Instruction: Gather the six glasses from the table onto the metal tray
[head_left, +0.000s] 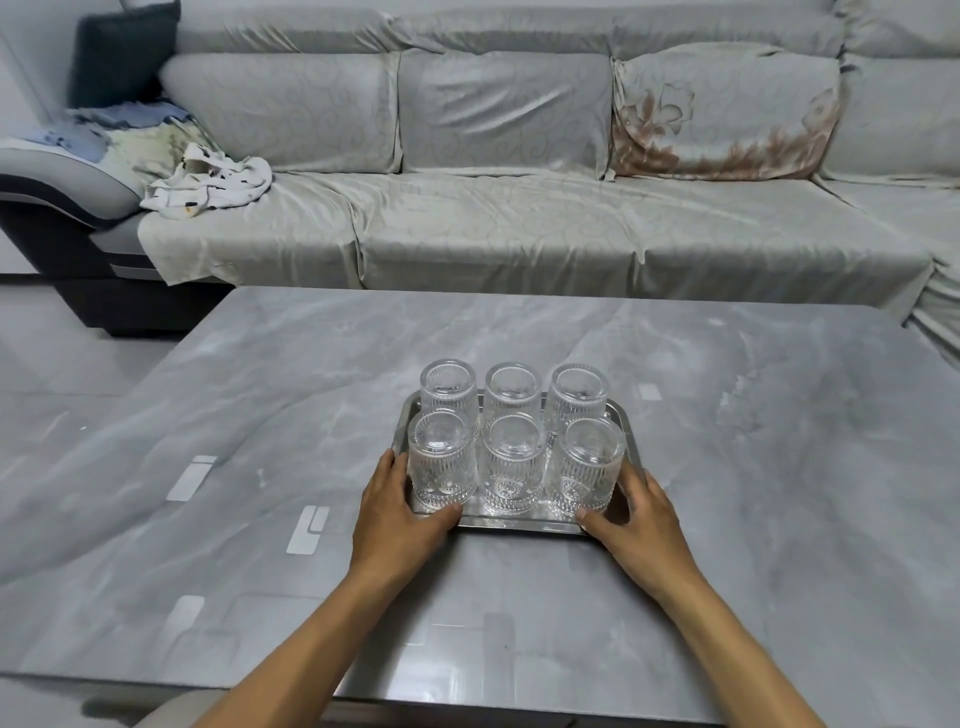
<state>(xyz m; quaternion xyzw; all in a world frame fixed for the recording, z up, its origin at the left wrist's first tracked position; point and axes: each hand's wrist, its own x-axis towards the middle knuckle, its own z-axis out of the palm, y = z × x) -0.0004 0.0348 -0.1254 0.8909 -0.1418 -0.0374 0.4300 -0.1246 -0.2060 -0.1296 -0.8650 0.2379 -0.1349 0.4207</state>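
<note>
From the head camera I look down on a wide grey marble-patterned table top (727, 415) with a glossy finish; pale rectangular reflections sit on its near-left part. Near the middle of it lies the rectangular shiny metal tray (621, 423), its long side running left to right.

All six clear ribbed drinking glasses (514, 467) stand on the tray, in two rows of three, a far row and a near row, packed close together. They seem to stand mouth-down, though through the clear glass I can't be sure.

My left hand (397, 519) clasps the tray's near-left corner: fingers curled along the left rim, thumb laid over the near edge just in front of the near-left glass. My right hand (641, 519) mirrors it at the near-right corner, fingers wrapped round the right rim and thumb resting on the near edge beside the near-right glass. Both are closed on the tray itself, not on any glass. Both bare forearms reach in from the near edge of the table.

Beyond the far edge of the table runs a long sofa under a light grey patterned cover (519, 228), turning a corner at far right. One back cushion with a faded brown floral print (722, 114) sits towards the right. On the sofa's left end lie a crumpled white cloth (208, 182) and a dark cushion (122, 52). Pale floor tiles (62, 374) show to the left of the table.
</note>
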